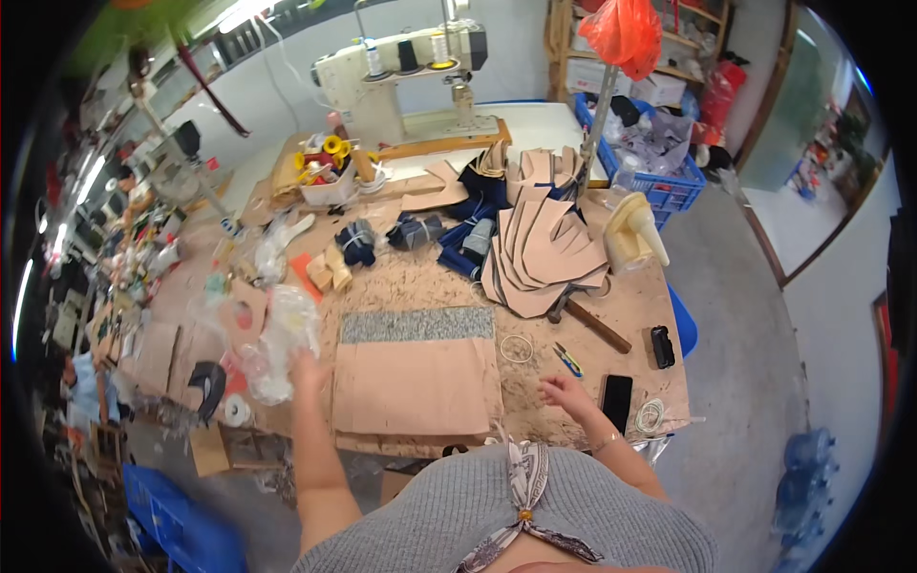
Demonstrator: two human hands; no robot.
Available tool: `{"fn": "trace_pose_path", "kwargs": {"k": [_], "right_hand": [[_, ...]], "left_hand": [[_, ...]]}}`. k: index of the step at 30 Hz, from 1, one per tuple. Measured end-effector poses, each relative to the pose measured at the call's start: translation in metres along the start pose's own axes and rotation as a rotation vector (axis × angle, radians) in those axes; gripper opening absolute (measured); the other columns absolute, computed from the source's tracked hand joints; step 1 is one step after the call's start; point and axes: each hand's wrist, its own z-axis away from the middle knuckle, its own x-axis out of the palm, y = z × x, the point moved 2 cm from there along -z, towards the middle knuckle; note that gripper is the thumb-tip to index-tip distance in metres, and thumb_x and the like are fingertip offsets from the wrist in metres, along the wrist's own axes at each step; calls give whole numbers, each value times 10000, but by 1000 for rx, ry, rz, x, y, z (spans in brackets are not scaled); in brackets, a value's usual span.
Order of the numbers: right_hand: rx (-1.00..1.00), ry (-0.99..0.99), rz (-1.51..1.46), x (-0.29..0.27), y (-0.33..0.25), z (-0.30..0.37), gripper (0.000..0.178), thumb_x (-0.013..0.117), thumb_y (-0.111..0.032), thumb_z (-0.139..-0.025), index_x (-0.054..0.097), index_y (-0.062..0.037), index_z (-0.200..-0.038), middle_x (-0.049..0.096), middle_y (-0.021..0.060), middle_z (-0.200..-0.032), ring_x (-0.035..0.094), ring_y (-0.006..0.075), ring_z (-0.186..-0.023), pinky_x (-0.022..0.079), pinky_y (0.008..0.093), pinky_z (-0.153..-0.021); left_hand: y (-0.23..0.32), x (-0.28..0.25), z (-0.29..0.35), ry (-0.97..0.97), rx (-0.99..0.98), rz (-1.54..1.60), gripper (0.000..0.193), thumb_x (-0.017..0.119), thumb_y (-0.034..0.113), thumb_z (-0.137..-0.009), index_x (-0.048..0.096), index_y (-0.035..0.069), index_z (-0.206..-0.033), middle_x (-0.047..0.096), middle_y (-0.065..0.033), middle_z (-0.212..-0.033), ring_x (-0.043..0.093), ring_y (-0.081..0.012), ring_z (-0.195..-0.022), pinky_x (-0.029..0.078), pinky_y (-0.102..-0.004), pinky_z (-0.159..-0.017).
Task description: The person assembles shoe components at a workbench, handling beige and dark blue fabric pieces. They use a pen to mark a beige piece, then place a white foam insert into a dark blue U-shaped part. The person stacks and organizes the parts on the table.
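Observation:
On the worktable in front of me lies a tan sheet (413, 387), with a strip of grey speckled material (417, 326) showing along its far edge. My left hand (308, 370) is left of the sheet, at the edge of a crumpled clear plastic bag (289, 329). Its fingers are blurred, so their grip is unclear. Over the table to the right of the sheet, my right hand (567, 393) has loosely bent fingers, apart, with nothing visible in them. Just beyond it are thread snips (568, 360) and a pale ring-shaped band (517, 349). A black phone (617, 401) lies to its right.
A hammer (597, 326) rests against fanned tan cut pieces (544, 244). Dark fabric bundles (415, 231) lie farther back, before a sewing machine (401, 86). A blue crate (669, 191) stands at far right, a black case (662, 348) at the right edge.

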Motion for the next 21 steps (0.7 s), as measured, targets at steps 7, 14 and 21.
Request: {"fn": "trace_pose_path", "kwargs": {"k": [7,14,21], "right_hand": [[-173,403,213,-34,-97,-145,241,612,-196,-875,628,0,-1014,642,34,-801,590,103,-686,477,249,-617],[-260,735,764,-67,-162,-224,554,676,-344,-790,559,50,-1162,583,233,-1159,552,353,-1092,430,397,-963],[-228,713,884,-57,-191,-269,620,649,-448,-792,539,6,-1200,577,207,-1183,543,343,-1106,423,408,-952]], "left_hand": [[218,102,-26,-409,596,859,704,740,307,-746,444,-42,-1281,499,-244,-1292,479,-347,-1223,404,-388,-985],[338,165,-75,-565,406,1389,691,733,203,-725,416,-43,-1288,573,-212,-1196,590,-307,-1055,468,-370,-881],[372,171,-63,-544,302,1310,436,745,191,-732,547,3,-1071,648,-87,-957,628,-198,-800,504,-313,-694]]}}
